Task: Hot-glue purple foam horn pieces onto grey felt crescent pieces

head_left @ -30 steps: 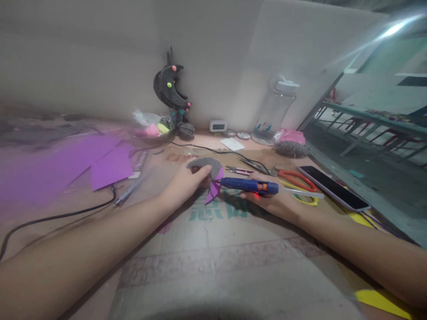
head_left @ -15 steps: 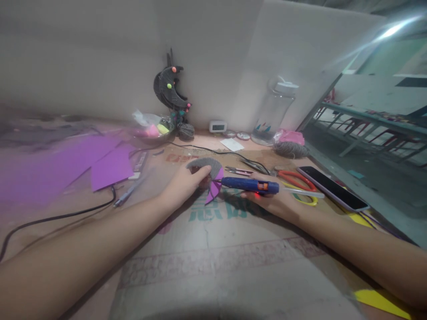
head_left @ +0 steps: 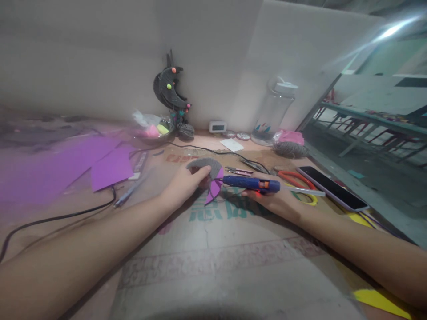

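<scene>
**Hands, two.** Our left hand [head_left: 187,184] pinches the crescent of purple foam half wrapped in grey yarn [head_left: 210,173], with the thumb on its grey top edge. The crescent is held just above the printed woven sheet [head_left: 213,249] that covers the table, at mid-table. Our right hand [head_left: 276,202] is closed round the blue hot-glue gun [head_left: 250,183]. The gun lies level with its nozzle at the crescent's purple tip, and one clear glue stick [head_left: 307,191] juts from its back.

**Flat stock.** We can tell apart two purple foam sheets [head_left: 111,168], left of the left hand; anything beyond them is blurred. There is one yellow paper scrap [head_left: 383,302].

**Tools.**
- One pair of orange-handled scissors [head_left: 295,178], just beside the right hand.
- One pair of small metal snips [head_left: 238,170].
- One black cable [head_left: 66,216].

**Sundries.**
- One dark phone [head_left: 332,187].
- One white digital clock [head_left: 218,127].
- Two round tins [head_left: 243,136].
- One white paper slip [head_left: 232,144].
- Two grey yarn heaps [head_left: 186,130].
- One black crescent ornament with coloured pom-poms [head_left: 170,91], against the wall.

**Containers, two.**
- One shallow bowl [head_left: 147,138] holds pink and yellow-green pieces and some crumpled plastic.
- One clear plastic jar with white lid [head_left: 273,114]; we cannot tell what is in it.
</scene>
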The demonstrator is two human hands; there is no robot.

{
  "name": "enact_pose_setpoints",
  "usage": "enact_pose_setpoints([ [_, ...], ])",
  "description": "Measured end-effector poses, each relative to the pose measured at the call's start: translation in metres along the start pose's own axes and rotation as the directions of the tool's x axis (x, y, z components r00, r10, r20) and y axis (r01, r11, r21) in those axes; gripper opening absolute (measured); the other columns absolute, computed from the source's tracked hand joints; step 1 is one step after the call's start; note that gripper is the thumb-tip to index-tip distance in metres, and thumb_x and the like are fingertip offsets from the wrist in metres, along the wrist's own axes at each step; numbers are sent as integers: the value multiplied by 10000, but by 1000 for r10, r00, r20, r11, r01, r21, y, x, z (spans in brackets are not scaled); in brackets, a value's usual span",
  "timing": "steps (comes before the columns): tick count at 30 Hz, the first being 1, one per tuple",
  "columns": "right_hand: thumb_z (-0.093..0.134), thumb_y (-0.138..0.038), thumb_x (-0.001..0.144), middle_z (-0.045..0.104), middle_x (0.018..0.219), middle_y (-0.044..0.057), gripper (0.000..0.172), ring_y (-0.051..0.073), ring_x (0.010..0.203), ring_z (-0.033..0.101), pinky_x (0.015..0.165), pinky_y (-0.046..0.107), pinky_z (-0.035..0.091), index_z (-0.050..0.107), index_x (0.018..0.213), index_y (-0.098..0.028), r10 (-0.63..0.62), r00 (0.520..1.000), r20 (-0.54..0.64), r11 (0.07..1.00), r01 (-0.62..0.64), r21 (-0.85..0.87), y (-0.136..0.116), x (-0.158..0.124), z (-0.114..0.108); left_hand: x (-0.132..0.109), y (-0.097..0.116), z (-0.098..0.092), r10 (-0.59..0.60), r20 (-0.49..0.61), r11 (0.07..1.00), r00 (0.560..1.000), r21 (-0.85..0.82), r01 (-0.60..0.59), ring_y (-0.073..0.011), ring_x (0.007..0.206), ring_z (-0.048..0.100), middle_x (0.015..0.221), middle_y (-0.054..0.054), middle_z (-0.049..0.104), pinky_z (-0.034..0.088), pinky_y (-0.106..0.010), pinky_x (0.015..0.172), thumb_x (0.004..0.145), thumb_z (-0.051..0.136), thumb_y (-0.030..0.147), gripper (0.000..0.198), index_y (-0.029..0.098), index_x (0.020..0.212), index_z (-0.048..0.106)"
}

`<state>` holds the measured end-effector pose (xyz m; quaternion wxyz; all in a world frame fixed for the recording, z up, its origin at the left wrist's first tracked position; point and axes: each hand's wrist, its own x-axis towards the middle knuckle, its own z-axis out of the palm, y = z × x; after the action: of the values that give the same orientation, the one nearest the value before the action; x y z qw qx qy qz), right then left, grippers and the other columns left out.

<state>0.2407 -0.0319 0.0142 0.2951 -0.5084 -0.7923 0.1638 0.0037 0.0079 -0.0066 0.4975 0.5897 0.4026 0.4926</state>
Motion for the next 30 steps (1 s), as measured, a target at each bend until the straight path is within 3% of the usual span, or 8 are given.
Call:
enact_pose_setpoints([
  [7,679,-378,756,647,692,-4,185,171,604,596,558,280,487,661,853,-222,66,997,-42,998,-66,-9,-2,0,0,0,1,1,-6,-9,1000,1000,1,6,-136,592,514,633,19,569,405,-246,578,777,612,326,167,179,702,585],
  [20,673,-448,758,660,713,15,216,214,645,615,573,320,502,661,822,-242,55,990,-132,997,-61,-47,9,-1,2,0,1,1,-6,8,1000,1000,-1,6,-132,601,518,646,22,575,404,-235,577,783,606,321,153,178,729,600],
  [30,635,-444,781,669,735,32,205,220,643,609,560,321,488,646,799,-241,61,992,-109,993,-72,-97,7,0,-3,1,-1,-1,17,22,1000,1000,1,-17,-127,598,498,622,28,547,391,-236,578,795,596,309,164,178,698,571],
])
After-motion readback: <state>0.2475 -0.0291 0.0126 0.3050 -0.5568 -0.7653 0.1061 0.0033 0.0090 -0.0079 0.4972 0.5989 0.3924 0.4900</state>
